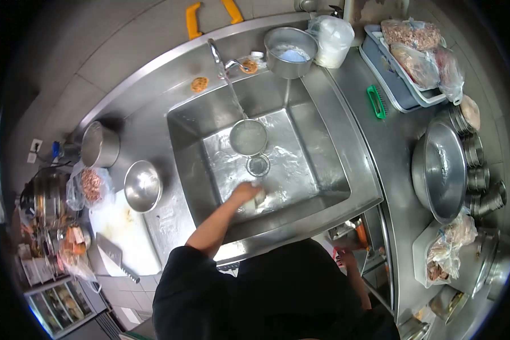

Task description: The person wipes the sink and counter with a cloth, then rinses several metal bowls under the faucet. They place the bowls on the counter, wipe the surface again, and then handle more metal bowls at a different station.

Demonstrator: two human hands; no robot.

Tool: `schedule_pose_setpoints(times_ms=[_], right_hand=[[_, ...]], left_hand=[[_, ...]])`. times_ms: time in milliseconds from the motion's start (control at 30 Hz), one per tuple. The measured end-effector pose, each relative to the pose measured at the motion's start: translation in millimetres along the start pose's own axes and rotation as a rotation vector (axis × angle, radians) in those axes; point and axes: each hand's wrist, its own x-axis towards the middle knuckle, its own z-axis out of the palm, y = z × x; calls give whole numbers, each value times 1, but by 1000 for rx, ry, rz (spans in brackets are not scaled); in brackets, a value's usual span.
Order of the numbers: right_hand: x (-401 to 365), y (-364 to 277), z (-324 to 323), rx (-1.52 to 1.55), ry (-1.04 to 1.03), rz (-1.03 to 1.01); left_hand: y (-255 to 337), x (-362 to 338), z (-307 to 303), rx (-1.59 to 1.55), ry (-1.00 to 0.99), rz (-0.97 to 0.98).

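My left hand reaches down into the steel sink. Its fingers are closed around a pale, light-coloured thing whose kind I cannot make out. Just beyond it is the round drain. A steel pot stands under the running tap, with water in it. My right hand hangs low beside my body, in front of the counter. Its fingers look curled against something small and red, too small to name.
On the left are a steel bowl, a cutting board and a knife. A pot stands at the sink's back corner. The right counter bears a green brush, a large basin and grey tubs with bagged food.
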Motion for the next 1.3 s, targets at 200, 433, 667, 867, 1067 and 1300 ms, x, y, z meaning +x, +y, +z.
schedule_pose_setpoints(times_ms=[200, 433, 667, 867, 1067, 1300], right_hand=[[59, -8, -37, -144, -140, -76], [64, -16, -40, -55, -133, -231], [167, 72, -70, 274, -430, 23], [27, 50, -55, 200, -133, -37], [-19, 92, -32, 135, 62, -47], [19, 155, -4, -433, 308, -430]], left_hand=[[24, -81, 29, 158, -276, 20], [67, -113, 27, 1, -411, 43], [76, -103, 44, -35, -439, 164], [94, -95, 52, 35, -303, 168], [82, -70, 67, 159, -339, 184], [84, -67, 70, 176, -325, 174]])
